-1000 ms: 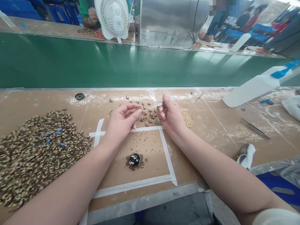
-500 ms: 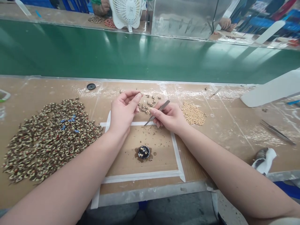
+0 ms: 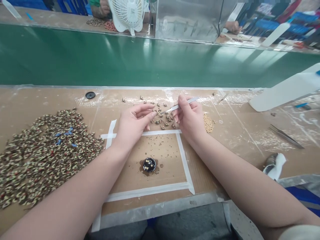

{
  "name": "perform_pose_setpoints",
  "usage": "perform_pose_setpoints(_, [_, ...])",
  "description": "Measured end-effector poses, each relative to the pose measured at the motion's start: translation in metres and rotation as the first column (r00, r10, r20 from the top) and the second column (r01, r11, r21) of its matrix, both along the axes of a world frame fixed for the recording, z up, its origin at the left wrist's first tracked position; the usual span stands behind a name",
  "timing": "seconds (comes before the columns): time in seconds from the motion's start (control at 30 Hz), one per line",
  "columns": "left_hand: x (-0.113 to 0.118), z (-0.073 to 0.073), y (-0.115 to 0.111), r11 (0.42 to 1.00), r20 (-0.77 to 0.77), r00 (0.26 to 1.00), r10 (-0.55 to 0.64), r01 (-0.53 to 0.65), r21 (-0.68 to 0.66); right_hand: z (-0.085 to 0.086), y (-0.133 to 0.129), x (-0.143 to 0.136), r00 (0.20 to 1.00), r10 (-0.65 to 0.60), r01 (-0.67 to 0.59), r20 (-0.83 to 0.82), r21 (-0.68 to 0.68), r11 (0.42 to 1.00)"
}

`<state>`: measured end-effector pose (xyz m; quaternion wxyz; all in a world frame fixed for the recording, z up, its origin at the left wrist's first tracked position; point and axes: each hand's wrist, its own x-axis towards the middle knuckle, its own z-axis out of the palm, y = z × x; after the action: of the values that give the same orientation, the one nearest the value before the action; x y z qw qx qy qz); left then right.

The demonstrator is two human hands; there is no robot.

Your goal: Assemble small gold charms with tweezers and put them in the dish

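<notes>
My right hand (image 3: 188,115) grips a pair of tweezers (image 3: 193,99), whose tips point left over a scatter of small brown pieces (image 3: 169,117). Facing it, my left hand (image 3: 132,123) has thumb and forefinger drawn close together; whatever is between them is too small to make out. Nearer to me, inside a white tape frame (image 3: 147,191), sits a small round dish (image 3: 149,165) of dark liquid with several beige beads in it. A heap of beige beads (image 3: 208,123) lies partly hidden behind my right hand.
A wide pile of brown and cream pieces (image 3: 50,153) with blue bits covers the left. A black lid (image 3: 90,95) lies behind it. At right are a white bottle (image 3: 282,90), other tweezers (image 3: 287,136) and a wrapped object (image 3: 275,165). Beyond the green strip (image 3: 100,60) stands a fan (image 3: 128,15).
My right hand has moved slightly right and up, tilting the tweezers flatter over the brown pieces. My left hand has lowered a little. The view has shifted slightly.
</notes>
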<state>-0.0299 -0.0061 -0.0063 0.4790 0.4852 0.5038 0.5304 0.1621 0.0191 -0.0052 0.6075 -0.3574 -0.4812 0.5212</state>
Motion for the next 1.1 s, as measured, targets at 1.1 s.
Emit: perform_pose_setpoints(1.1, [0.0066, 0.0092, -0.0057, 0.997, -0.129, 0.992, -0.015, 0.005, -0.079, -0.0053, 0.0038, -0.0031, 0.992, -0.111, 0.115, 0.061, -0.064, 0.991])
